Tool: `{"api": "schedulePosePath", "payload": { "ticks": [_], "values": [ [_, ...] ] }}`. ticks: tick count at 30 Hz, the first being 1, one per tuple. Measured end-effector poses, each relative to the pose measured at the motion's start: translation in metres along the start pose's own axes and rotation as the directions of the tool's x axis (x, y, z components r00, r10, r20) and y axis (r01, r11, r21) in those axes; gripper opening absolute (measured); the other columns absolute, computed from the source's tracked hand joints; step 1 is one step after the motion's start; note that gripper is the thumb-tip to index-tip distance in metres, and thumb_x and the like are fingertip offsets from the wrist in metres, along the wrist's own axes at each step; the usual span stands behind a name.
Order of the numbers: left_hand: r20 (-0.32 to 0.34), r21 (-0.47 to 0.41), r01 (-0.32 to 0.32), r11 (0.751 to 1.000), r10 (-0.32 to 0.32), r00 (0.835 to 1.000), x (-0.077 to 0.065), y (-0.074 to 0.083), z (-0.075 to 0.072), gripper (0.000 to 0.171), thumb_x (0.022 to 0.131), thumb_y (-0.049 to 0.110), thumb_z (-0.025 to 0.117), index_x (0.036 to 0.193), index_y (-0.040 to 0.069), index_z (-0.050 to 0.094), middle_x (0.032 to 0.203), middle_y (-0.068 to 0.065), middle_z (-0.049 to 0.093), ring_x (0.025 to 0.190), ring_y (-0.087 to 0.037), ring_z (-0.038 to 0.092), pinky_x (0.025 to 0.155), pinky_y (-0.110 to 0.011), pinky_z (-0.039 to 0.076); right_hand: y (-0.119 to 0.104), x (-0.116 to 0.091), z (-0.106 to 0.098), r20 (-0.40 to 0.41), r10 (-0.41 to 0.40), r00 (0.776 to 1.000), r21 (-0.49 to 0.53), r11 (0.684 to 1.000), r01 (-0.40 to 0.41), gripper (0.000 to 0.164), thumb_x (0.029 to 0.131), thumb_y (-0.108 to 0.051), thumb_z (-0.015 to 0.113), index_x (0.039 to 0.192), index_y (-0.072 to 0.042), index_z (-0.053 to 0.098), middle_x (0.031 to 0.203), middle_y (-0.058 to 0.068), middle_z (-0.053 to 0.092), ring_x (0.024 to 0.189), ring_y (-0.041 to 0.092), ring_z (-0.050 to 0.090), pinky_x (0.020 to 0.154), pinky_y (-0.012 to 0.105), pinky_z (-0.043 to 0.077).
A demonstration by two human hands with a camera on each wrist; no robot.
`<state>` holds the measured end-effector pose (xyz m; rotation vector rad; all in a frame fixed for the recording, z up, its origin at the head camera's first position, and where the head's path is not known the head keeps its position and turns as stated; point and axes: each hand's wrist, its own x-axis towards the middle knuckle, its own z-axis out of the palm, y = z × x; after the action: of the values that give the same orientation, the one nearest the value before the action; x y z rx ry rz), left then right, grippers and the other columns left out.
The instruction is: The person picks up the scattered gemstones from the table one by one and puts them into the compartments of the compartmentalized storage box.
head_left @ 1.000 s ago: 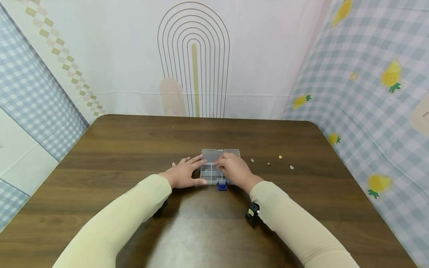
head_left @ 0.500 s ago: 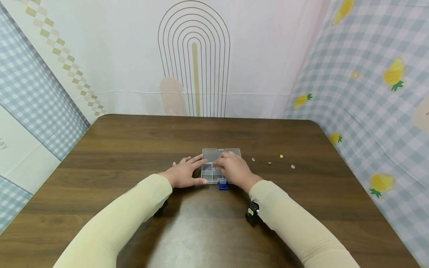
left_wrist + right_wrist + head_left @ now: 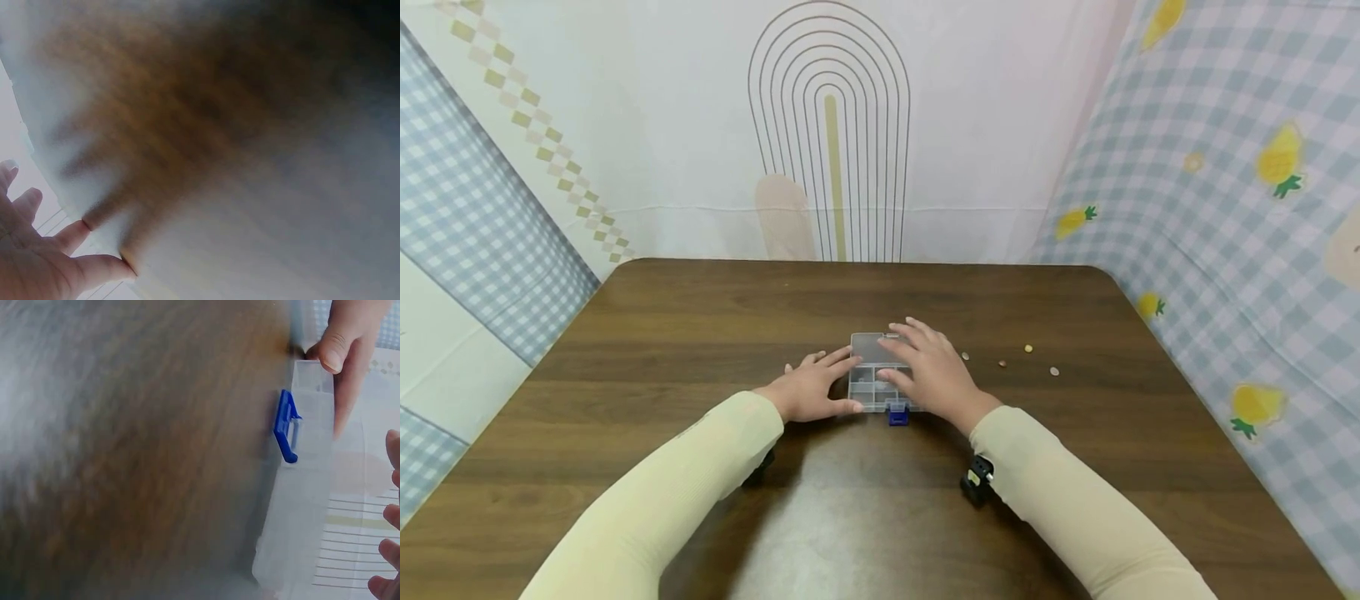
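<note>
A clear plastic compartment box [image 3: 862,398] lies on the table with its see-through lid [image 3: 867,348] folded back. Its blue latch [image 3: 285,428] hangs from the front wall. My left hand [image 3: 808,392] rests beside the box, fingers spread, with thumb and index fingertips at its left edge; the left wrist view shows this hand [image 3: 44,262] with its fingers stretched out. Above the right part of the box hovers my right hand [image 3: 934,367], fingers apart, nothing between them. It hides the right compartments. Small pale bits [image 3: 882,386] show in a middle compartment.
Several small roundish pieces lie right of the box: a pale one [image 3: 966,357], a brown one [image 3: 1002,363], a yellow one [image 3: 1028,348] and a whitish one [image 3: 1055,372]. The wooden table [image 3: 700,317] meets hanging patterned cloth behind and at both sides.
The right hand's fingers were bunched together over the compartments; now they are spread and the hand has lifted slightly to the right. The left hand stays in place.
</note>
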<state>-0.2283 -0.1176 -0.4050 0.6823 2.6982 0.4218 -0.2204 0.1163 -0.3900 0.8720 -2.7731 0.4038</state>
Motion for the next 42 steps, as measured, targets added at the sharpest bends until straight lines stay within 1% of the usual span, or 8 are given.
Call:
{"api": "schedulePosePath", "payload": {
  "ticks": [4, 13, 18, 26, 30, 38, 42],
  "values": [
    [-0.004, -0.003, 0.000, 1.000, 0.000, 1.000, 0.000, 0.000, 0.000, 0.083, 0.087, 0.066, 0.054, 0.155, 0.029, 0.024, 0.162, 0.004, 0.010, 0.146, -0.040, 0.011, 0.100, -0.077, 0.012, 0.005, -0.004, -0.005, -0.034, -0.004, 0.999, -0.010, 1.000, 0.003, 0.053, 0.094, -0.041, 0.061, 0.141, -0.018, 0.053, 0.149, 0.008, 0.042, 0.142, 0.030, 0.029, 0.111, 0.056, 0.026],
    [-0.007, 0.000, -0.001, 1.000, 0.001, 1.000, -0.001, 0.000, 0.001, 0.085, 0.086, 0.068, 0.054, 0.155, 0.029, 0.024, 0.162, 0.004, 0.011, 0.145, -0.042, 0.012, 0.100, -0.077, 0.014, 0.022, -0.014, -0.017, -0.102, -0.003, 0.995, 0.023, 1.000, 0.006, 0.055, 0.092, -0.037, 0.066, 0.141, -0.016, 0.052, 0.149, 0.009, 0.042, 0.142, 0.030, 0.030, 0.110, 0.058, 0.026],
    [-0.008, -0.008, -0.001, 1.000, 0.001, 1.000, -0.002, -0.001, 0.001, 0.085, 0.086, 0.068, 0.054, 0.155, 0.030, 0.024, 0.162, 0.005, 0.010, 0.146, -0.041, 0.010, 0.101, -0.077, 0.013, 0.031, -0.020, -0.022, -0.152, 0.001, 0.988, 0.028, 1.000, 0.004, 0.056, 0.091, -0.035, 0.068, 0.140, -0.012, 0.053, 0.148, 0.011, 0.043, 0.141, 0.031, 0.031, 0.109, 0.059, 0.027],
    [-0.012, -0.009, -0.013, 1.000, 0.013, 1.000, -0.001, -0.003, 0.002, 0.085, 0.086, 0.067, 0.054, 0.155, 0.030, 0.023, 0.162, 0.005, 0.009, 0.146, -0.041, 0.010, 0.101, -0.077, 0.012, 0.047, -0.032, -0.031, -0.203, 0.023, 0.979, 0.019, 1.000, -0.020, 0.054, 0.091, -0.031, 0.069, 0.139, -0.011, 0.054, 0.146, 0.012, 0.045, 0.139, 0.033, 0.033, 0.108, 0.059, 0.027],
    [-0.014, -0.011, -0.011, 1.000, 0.011, 1.000, -0.002, -0.003, 0.001, 0.085, 0.086, 0.067, 0.055, 0.155, 0.030, 0.022, 0.162, 0.005, 0.009, 0.146, -0.042, 0.010, 0.100, -0.077, 0.012, 0.054, -0.038, -0.034, -0.206, 0.040, 0.978, 0.024, 0.999, -0.036, 0.056, 0.091, -0.032, 0.068, 0.139, -0.010, 0.053, 0.146, 0.012, 0.045, 0.139, 0.033, 0.033, 0.107, 0.060, 0.028],
    [-0.015, -0.005, -0.012, 1.000, 0.012, 1.000, -0.001, -0.003, 0.002, 0.084, 0.086, 0.067, 0.055, 0.155, 0.030, 0.023, 0.162, 0.005, 0.010, 0.146, -0.042, 0.010, 0.100, -0.078, 0.012, 0.071, -0.054, -0.036, -0.158, 0.123, 0.980, 0.030, 0.992, -0.120, 0.058, 0.091, -0.035, 0.067, 0.141, -0.010, 0.051, 0.148, 0.012, 0.043, 0.140, 0.033, 0.030, 0.110, 0.058, 0.025],
    [-0.012, -0.003, -0.006, 1.000, 0.006, 1.000, 0.000, -0.003, 0.003, 0.084, 0.086, 0.067, 0.054, 0.155, 0.030, 0.023, 0.162, 0.005, 0.010, 0.146, -0.040, 0.010, 0.100, -0.078, 0.011, 0.081, -0.061, -0.034, -0.175, 0.140, 0.975, 0.024, 0.990, -0.138, 0.057, 0.090, -0.033, 0.068, 0.140, -0.009, 0.052, 0.146, 0.014, 0.044, 0.138, 0.036, 0.033, 0.108, 0.059, 0.026]
  ]
}}
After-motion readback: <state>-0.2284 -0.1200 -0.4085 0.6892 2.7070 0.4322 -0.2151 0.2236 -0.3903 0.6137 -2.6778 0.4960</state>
